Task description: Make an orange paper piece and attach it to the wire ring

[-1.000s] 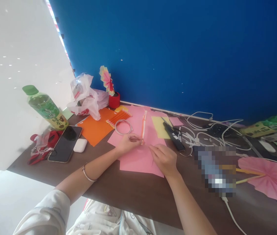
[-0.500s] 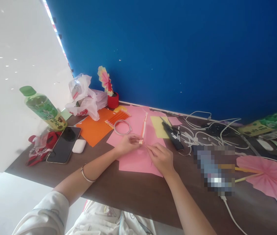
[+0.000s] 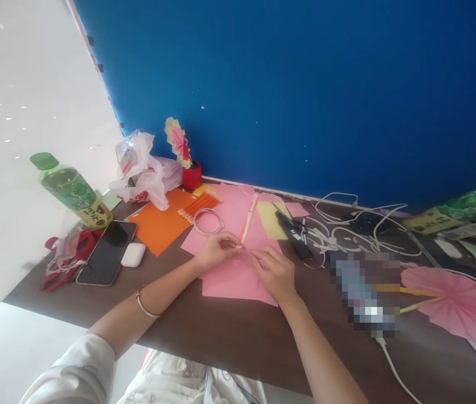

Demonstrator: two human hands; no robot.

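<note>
While both hands meet over the pink paper sheet (image 3: 238, 275), the left hand (image 3: 215, 255) pinches the near end of a thin, stiff orange-and-white paper strip (image 3: 247, 220) lying lengthwise on it. The right hand (image 3: 275, 272) curls beside it, fingertips at that same end; whether it grips anything I cannot tell. Matte orange paper (image 3: 160, 224) and a wire-thin white ring (image 3: 207, 220) lie close by on the dark surface (image 3: 229, 331). A mosaic blur hides something to the right.
</note>
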